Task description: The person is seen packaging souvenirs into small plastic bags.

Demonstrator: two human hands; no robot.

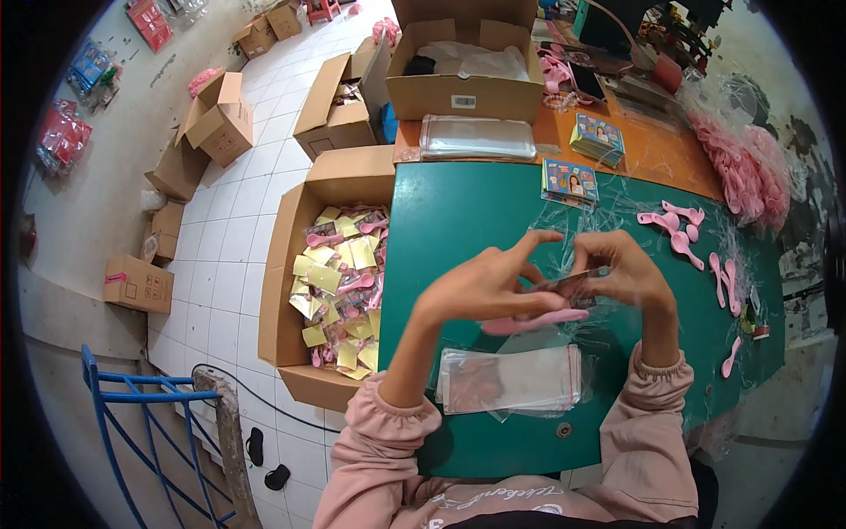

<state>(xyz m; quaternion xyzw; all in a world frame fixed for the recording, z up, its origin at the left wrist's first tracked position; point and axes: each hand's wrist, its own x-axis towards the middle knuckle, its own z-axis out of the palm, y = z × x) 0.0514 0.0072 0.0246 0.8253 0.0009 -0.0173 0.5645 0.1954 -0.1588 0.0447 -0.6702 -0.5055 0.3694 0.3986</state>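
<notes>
Tabletop point(467, 212) separates left hand point(493, 286) and pink spoon point(533, 323) from carton's rim point(282, 275).

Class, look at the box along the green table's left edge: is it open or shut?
Open: the box has no flap across its top, and pink spoons and yellow cards show inside.

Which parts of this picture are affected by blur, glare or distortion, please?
Head view: the pink item at the left hand looks smeared, probably by motion; head view: pale glare lies on the stacked clear bags at the back; head view: the near edge of the green table curves and the picture's corners go black, as with a fisheye lens.
</notes>
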